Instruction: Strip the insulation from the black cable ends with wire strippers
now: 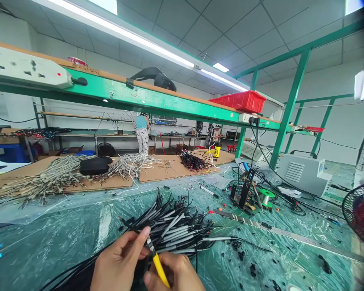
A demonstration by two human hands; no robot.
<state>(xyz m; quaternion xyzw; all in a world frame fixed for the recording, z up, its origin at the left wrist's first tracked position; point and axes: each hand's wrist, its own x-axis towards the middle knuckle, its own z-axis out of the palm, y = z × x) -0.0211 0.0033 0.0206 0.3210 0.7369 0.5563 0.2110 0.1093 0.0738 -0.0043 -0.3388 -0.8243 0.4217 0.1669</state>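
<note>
My left hand (119, 258) is closed, thumb and fingers pinching a black cable (128, 223) near its end. In my right hand (177, 270) is a pair of yellow-handled pliers (160, 270). Their metal jaws point up and sit right by my left fingertips; whether they touch the cable I cannot tell. Just beyond both hands lies a heap of black cables with grey sleeves (172, 228). More black cables run below my hands toward the lower left, partly hidden by them.
Cardboard (157, 173) farther back carries bundled pale wires (57, 173), a black case (95, 165) and dark wires (192, 161). A steel ruler (291, 234), solder spool (266, 198) and fan (360, 210) are at right. Overhead, a green shelf (170, 103) holds a red bin (242, 101). People stand beyond.
</note>
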